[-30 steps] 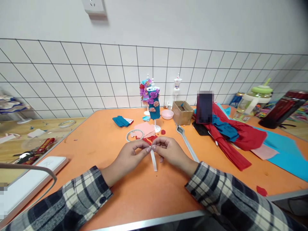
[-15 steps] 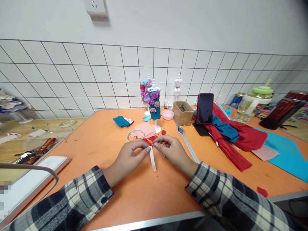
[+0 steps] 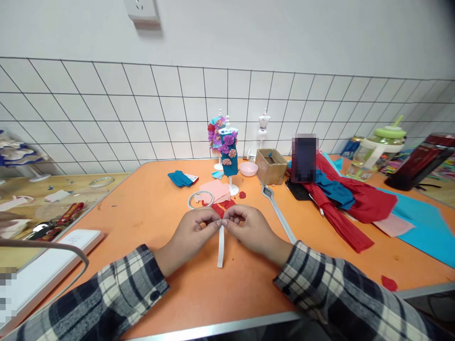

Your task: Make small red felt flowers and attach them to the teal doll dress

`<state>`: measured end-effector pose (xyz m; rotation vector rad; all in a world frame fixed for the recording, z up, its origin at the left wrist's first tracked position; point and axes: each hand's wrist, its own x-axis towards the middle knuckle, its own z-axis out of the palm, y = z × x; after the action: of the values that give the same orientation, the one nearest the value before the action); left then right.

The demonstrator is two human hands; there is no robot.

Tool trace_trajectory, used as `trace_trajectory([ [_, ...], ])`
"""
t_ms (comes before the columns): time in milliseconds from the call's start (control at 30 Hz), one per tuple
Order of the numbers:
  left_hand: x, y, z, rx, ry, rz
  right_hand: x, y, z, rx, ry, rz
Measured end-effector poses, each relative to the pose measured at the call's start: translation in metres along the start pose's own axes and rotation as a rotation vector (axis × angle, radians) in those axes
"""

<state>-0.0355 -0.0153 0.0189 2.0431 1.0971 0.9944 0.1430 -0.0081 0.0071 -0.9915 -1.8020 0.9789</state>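
A narrow white strip of tape [image 3: 221,246] hangs down over the orange table. Its upper end is pinched between the thumb and fingers of my left hand [image 3: 195,232]. My right hand [image 3: 250,231] has its thumb and fingertips closed on the same end, almost touching the left fingertips. Just beyond the fingers lie red paper scraps [image 3: 217,208], partly hidden by my hands. A roll of tape [image 3: 191,201] lies flat beside pink paper [image 3: 218,189]. Behind them stands a small mannequin [image 3: 229,151] in a blue dress with purple and peach flowers.
Behind are another decorated mannequin [image 3: 212,135], a bare one [image 3: 263,124], a pink bowl [image 3: 248,169] and a cardboard box [image 3: 272,170]. Grey tweezers [image 3: 280,218] lie right of my hands, near a phone [image 3: 304,158] and red crepe paper [image 3: 373,206]. A white power strip [image 3: 53,274] sits left.
Both hands have come slightly lower and their fingertips closer together. The white strip has dropped a little and now hangs nearly straight.
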Motion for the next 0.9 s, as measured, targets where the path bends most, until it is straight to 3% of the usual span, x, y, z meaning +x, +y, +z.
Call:
trace_trajectory([
  [167, -0.003, -0.005, 0.009, -0.357, 0.025, -0.132, -0.006, -0.002, 0.002, -0.219, 0.121, -0.301],
  [300, -0.003, -0.008, 0.013, -0.648, 0.017, -0.260, -0.010, -0.001, 0.001, -0.376, 0.160, -0.406],
  [467, 0.001, -0.002, 0.005, -0.377, 0.088, -0.201, -0.005, 0.000, -0.005, -0.253, 0.273, -0.213],
  [567, 0.003, -0.002, 0.003, -0.214, 0.108, -0.167, 0.001, 0.002, -0.009, -0.105, 0.232, -0.083],
  [733, 0.003, -0.007, 0.007, -0.071, 0.078, -0.122, 0.008, 0.010, -0.009, -0.030, 0.074, -0.038],
  [900, 0.004, -0.010, 0.011, -0.056, 0.076, -0.145, 0.003, 0.011, -0.005, -0.276, 0.061, -0.141],
])
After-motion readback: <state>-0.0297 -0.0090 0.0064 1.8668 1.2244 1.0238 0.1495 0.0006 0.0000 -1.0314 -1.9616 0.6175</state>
